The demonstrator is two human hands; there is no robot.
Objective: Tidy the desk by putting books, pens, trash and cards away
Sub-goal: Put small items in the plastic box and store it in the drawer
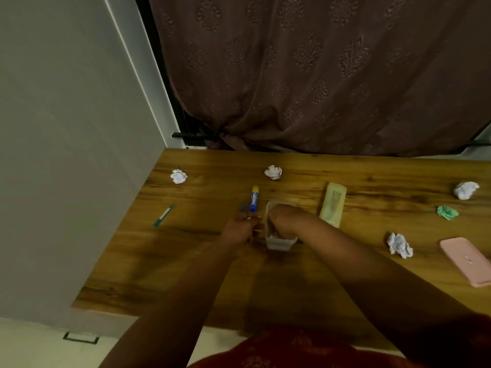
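A clear plastic container (pixel 279 243) stands in the middle of the wooden desk (pixel 186 261). My right hand (pixel 285 217) reaches down into it, fingers hidden inside. My left hand (pixel 239 231) is curled against the container's left wall; blur hides whether it grips anything. Just beyond my left hand lie a blue stick with a yellow cap (pixel 254 199) and a small grey piece (pixel 242 207). A teal pen (pixel 164 215) lies further left. Crumpled white paper balls sit at the far left (pixel 178 176), far middle (pixel 273 172), far right (pixel 466 189) and near right (pixel 399 245). A green paper ball (pixel 447 213) lies at the right.
A pale translucent lid (pixel 332 204) lies right of the container. A pink phone case (pixel 469 261) lies at the right edge. A grey wall borders the desk on the left and a dark curtain (pixel 318 75) hangs behind it.
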